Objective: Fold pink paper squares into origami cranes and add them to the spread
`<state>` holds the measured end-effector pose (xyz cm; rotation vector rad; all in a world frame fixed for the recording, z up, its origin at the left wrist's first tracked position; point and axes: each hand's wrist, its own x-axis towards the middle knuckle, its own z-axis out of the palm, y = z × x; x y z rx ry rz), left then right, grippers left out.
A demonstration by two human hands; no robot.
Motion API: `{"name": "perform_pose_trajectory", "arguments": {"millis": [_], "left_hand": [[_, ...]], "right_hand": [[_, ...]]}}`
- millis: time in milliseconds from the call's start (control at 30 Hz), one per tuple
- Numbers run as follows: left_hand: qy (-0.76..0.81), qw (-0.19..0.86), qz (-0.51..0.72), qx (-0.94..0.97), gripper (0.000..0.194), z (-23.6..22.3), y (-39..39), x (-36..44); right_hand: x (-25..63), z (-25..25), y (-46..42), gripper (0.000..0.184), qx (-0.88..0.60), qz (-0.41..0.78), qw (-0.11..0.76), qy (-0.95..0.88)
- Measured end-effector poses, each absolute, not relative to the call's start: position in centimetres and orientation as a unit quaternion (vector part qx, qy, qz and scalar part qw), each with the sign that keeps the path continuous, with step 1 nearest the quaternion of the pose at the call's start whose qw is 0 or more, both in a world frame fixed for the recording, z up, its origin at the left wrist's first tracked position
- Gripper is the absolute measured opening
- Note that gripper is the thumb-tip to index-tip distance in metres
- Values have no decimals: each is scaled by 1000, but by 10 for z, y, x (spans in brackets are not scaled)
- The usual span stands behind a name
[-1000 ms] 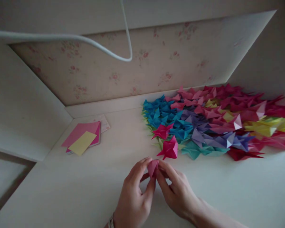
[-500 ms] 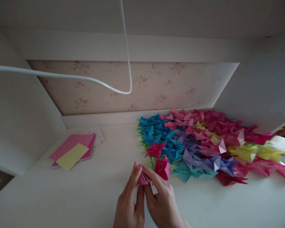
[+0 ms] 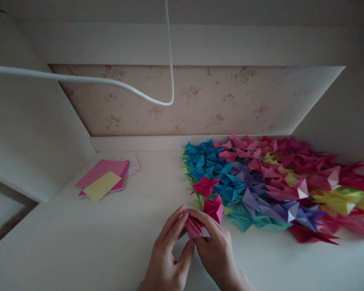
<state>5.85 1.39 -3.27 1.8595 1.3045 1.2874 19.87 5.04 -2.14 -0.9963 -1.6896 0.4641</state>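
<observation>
Between my two hands is a small folded piece of pink origami paper (image 3: pixel 194 229), its layered edges facing me. My left hand (image 3: pixel 171 248) pinches its far left side with the fingertips, the thumb bent near its lower end. With thumb and forefinger, my right hand (image 3: pixel 216 246) grips the right side. Both hands are raised near the front of the white desk. Just beyond them sits a magenta folded paper piece (image 3: pixel 214 208), and behind that a second magenta paper piece (image 3: pixel 204 186) lies on the blue ones.
A dense spread of folded paper pieces (image 3: pixel 255 182) in blue, purple, pink, yellow and teal covers the desk's right side. On the left lie a pink paper stack (image 3: pixel 101 173) and a yellow sheet (image 3: pixel 101 186). A white cable (image 3: pixel 124 86) hangs overhead in front.
The view has shifted slightly. My hands have turned the folded pink paper, so more of its layered side shows, and my left thumb has moved lower.
</observation>
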Motion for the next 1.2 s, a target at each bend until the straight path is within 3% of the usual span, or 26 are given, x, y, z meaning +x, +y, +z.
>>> {"name": "perform_pose_trajectory", "arguments": {"millis": [167,300,400,600,767,1000,1200], "left_hand": [[492,233,457,703,56,-25,12,59],[511,220,454,697,47,-24,15,58],[519,297,458,658,40,-22,18,57],[480,552,511,450,38,-15,23,56],[422,680,532,276,37,-13,29,57],[354,744,546,151,26,-4,30,59],[390,724,553,134,40,-6,34,53]], "right_hand": [[199,-20,48,54,-411,211,545,-699],[197,-19,47,40,-427,215,546,-689],[196,-20,46,32,-441,219,538,-685],[196,-21,45,34,-393,204,546,-711],[193,-23,47,23,-362,191,556,-724],[193,-24,48,28,-352,150,551,-742],[193,-19,44,35,-348,172,541,-746]]}}
